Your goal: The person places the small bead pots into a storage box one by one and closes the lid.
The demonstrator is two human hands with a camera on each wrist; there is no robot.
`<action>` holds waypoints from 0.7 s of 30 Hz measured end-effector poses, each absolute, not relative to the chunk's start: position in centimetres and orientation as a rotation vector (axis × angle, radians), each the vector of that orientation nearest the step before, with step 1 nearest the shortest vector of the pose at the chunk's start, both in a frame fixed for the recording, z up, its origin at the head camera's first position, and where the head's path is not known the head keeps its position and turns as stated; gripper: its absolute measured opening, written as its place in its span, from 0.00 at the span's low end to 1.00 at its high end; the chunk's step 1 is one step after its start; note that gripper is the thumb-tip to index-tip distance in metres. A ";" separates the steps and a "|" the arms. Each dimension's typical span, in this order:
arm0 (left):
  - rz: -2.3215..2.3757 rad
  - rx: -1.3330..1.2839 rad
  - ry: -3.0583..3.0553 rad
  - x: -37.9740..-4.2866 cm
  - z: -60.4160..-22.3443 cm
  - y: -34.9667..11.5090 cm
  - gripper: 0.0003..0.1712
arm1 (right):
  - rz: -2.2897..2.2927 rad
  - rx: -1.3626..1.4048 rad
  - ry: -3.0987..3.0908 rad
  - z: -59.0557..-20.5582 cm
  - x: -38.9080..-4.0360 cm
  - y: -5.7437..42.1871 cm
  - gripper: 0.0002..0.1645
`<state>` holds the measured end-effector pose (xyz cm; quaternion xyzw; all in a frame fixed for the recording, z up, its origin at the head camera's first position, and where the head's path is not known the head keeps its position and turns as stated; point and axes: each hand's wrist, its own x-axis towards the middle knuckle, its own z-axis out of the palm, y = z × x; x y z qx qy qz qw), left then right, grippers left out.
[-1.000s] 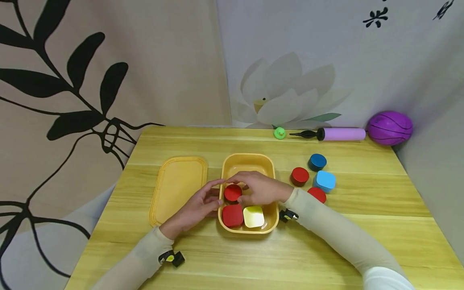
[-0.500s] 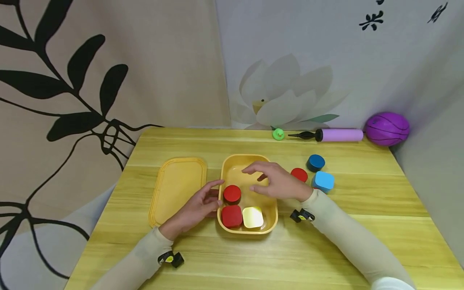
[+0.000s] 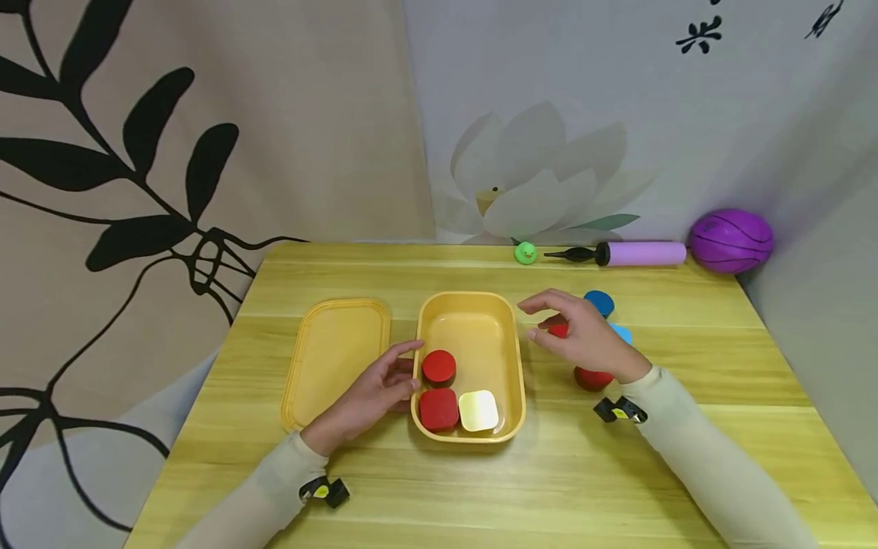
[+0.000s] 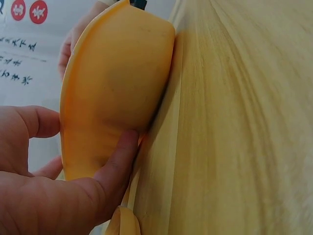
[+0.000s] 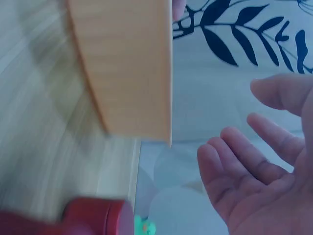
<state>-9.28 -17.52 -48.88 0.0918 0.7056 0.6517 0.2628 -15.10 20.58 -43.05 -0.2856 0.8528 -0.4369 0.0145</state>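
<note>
My left hand (image 3: 370, 393) rests beside the yellow plastic box (image 3: 504, 366), its fingertips touching the outside of the left wall. The left wrist view shows those fingers (image 4: 120, 161) against the box wall (image 4: 115, 78). Inside the box lie a round red block (image 3: 439, 368), a square red block (image 3: 439, 409) and a square pale yellow block (image 3: 479, 411). My right hand (image 3: 583, 335), holding nothing, hovers right of the box with thumb and fingers apart. Under and around it are round red blocks (image 3: 593, 379), a dark blue round block (image 3: 600, 303) and a partly hidden light blue block (image 3: 623, 333).
A flat yellow lid (image 3: 336, 358) lies on the wooden table (image 3: 411, 503), left of the box. Along the back edge stand a small green duck (image 3: 526, 253), a purple hand pump (image 3: 645, 254) and a purple ball (image 3: 731, 241).
My right hand has let go of the round red block in the box, lifted out and moved right over the loose blocks. My left hand has stayed at the box wall.
</note>
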 end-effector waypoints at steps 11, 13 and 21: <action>1.766 0.238 1.894 -9.3 -48.8 -17.5 0.40 | -1.468 -0.609 2.764 -44.1 -14.6 25.3 0.18; 1.768 0.247 1.892 -9.3 -48.9 -17.5 0.40 | -1.482 -0.547 2.772 -44.4 -14.5 26.1 0.18; 1.766 0.250 1.905 -9.1 -48.8 -17.6 0.40 | -1.391 -0.441 2.858 -45.6 -14.0 29.1 0.19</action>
